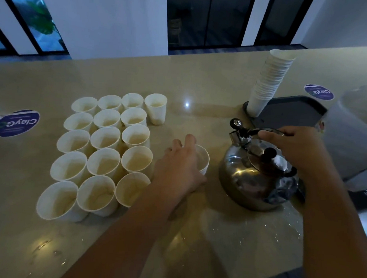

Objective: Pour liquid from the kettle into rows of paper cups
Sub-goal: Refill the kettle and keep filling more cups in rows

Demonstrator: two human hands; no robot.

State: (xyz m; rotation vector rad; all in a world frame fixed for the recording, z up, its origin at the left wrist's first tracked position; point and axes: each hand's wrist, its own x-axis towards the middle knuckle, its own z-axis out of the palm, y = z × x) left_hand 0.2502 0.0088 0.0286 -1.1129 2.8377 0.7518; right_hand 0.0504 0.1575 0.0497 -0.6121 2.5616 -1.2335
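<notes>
Sixteen cups (107,144) look filled (rows mostly done); left hand (177,169) curls round another cup (202,158), right hand (290,144) grips the kettle (254,178) handle.

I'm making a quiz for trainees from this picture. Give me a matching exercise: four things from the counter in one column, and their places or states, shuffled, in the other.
Things:
1. kettle
2. stack of cups
3. single cup
4. round sticker

Places or states:
A. held by the left hand
B. far left on the counter
C. handle gripped by the right hand
D. standing on the dark tray

Pairs: 1-C, 2-D, 3-A, 4-B
</notes>
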